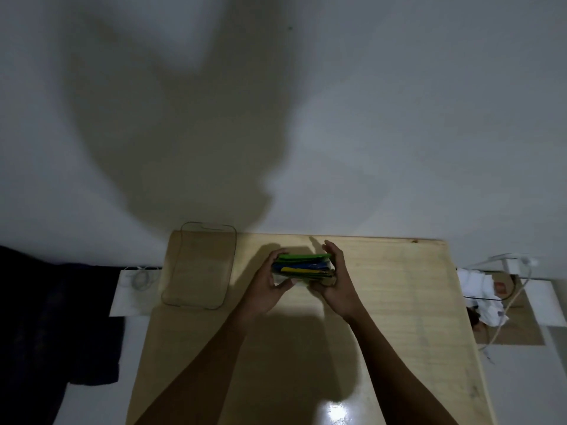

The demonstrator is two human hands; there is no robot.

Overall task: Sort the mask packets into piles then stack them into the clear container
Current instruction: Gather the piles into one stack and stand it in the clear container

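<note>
A stack of mask packets (302, 266), green on top with blue, yellow and white ones below, is held between both hands above the far middle of the wooden table (399, 317). My left hand (268, 286) grips the stack's left end. On the right end sits my right hand (336, 282), fingers curled over the far edge. The clear container (199, 265) stands to the left of the stack at the table's far left corner, and nothing shows inside it.
A white wall rises right behind the table. Left of the table lies a dark cloth (55, 317) and a white ledge with a coiled cable (141, 279). To the right are white cloth or paper, cardboard (503, 289) and white cables.
</note>
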